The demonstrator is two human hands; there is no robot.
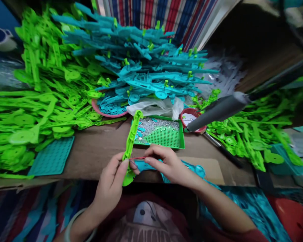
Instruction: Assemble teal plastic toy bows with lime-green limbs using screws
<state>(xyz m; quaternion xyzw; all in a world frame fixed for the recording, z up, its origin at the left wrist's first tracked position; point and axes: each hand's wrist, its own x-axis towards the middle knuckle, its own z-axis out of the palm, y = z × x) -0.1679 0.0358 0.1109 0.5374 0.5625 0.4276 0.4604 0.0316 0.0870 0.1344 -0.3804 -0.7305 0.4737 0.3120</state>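
Striped cloth (pixel 164 13) hangs behind a brown surface (pixel 98 144) crowded with plastic parts; near its front edge the left grip (pixel 109 183) is closed, thumb against fingers, round the lower part of a green piece (pixel 133 134), which slants upward, likely so that its ribbed side stays in sight; the right grip (pixel 170 166) is pinched, thumb to forefinger, on a thin red wire (pixel 140 158) running across to the green piece, probably to keep it straight; partly hidden under the right grip lies a blue part (pixel 199 170), just beside some cardboard (pixel 214 169); beyond both sits a green tray (pixel 164 137) with silvery bits (pixel 156 124), seemingly placed for easy reach; a grey tool (pixel 217 114) slants in from the right, its tip by a red basket (pixel 204 129); farther back rises a blue stack (pixel 141 64), with a green pile (pixel 37 101) on the left, perhaps grouped to keep kinds apart.
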